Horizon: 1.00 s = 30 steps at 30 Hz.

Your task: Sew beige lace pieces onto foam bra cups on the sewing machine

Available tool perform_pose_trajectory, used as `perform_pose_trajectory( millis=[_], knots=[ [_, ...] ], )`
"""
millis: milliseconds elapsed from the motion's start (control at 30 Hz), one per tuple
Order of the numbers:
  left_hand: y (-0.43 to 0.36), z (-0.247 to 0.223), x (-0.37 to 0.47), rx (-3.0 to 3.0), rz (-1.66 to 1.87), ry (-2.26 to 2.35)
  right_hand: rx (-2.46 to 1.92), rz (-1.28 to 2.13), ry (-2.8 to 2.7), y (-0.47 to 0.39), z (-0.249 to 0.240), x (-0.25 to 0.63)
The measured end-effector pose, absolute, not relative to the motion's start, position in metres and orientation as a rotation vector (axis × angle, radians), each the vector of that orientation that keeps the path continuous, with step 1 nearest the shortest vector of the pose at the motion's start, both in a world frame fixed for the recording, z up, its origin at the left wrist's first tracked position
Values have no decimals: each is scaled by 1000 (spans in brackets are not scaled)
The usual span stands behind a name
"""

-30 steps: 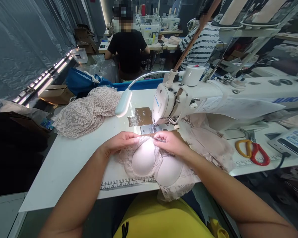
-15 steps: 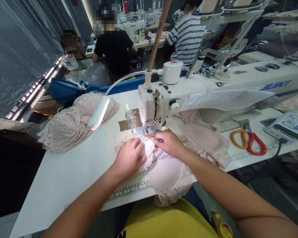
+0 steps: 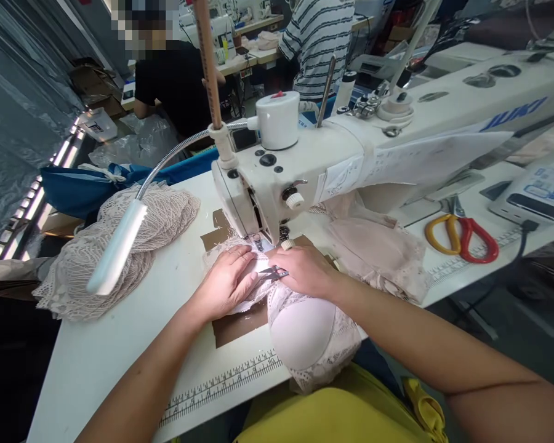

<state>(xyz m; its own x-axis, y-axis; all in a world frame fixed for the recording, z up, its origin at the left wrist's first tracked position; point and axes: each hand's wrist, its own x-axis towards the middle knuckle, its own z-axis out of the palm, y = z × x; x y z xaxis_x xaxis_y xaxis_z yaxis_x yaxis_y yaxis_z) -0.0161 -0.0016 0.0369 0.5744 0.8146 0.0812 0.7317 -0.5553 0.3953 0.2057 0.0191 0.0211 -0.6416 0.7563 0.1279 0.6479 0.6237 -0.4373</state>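
A pale pink bra (image 3: 302,332) with lace edges lies under the sewing machine's head (image 3: 253,197), its moulded cup hanging toward the table's front edge. My left hand (image 3: 226,277) rests on the white and lace part of the fabric just left of the needle area, fingers stretched flat and thumb apart. Close by on the right, my right hand (image 3: 305,267) is closed around small thread snips (image 3: 273,273), whose blades point left over the fabric. My right fingers also touch the cloth near the presser foot. The needle tip cannot be made out.
Stacked lace pieces (image 3: 106,246) lie at the left under a lamp (image 3: 120,246) on a bendy neck. Another bra piece (image 3: 373,246), scissors with yellow and red handles (image 3: 461,237) and a white box device (image 3: 535,197) are at the right. Two people sit beyond.
The view has shifted, so the machine appears further left and nearer. My hands and the fabric have parted slightly in front, showing brown tape on the table. The snips' blades now show more clearly.
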Motion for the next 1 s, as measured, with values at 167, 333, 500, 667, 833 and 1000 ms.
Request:
perform_pose_trajectory(
  millis=[167, 333, 500, 667, 833, 1000],
  knots=[
    [-2, 33, -15, 2494, 406, 1275, -1166, 507, -2522, 19, 21, 206],
    [0, 34, -17, 2504, 366, 1230, -1106, 408, -2659, 19, 21, 205],
    [8, 31, -15, 2564, 320, 1239, -1118, 374, -2671, 18, 18, 205],
    [17, 27, -17, 2608, 281, 1223, -1168, 379, -2656, 18, 20, 203],
    [25, 25, -20, 2678, 230, 1216, -1240, 414, -2647, 18, 23, 200],
    [29, 25, -22, 2714, 200, 1210, -1245, 427, -2662, 18, 25, 199]
  ],
)
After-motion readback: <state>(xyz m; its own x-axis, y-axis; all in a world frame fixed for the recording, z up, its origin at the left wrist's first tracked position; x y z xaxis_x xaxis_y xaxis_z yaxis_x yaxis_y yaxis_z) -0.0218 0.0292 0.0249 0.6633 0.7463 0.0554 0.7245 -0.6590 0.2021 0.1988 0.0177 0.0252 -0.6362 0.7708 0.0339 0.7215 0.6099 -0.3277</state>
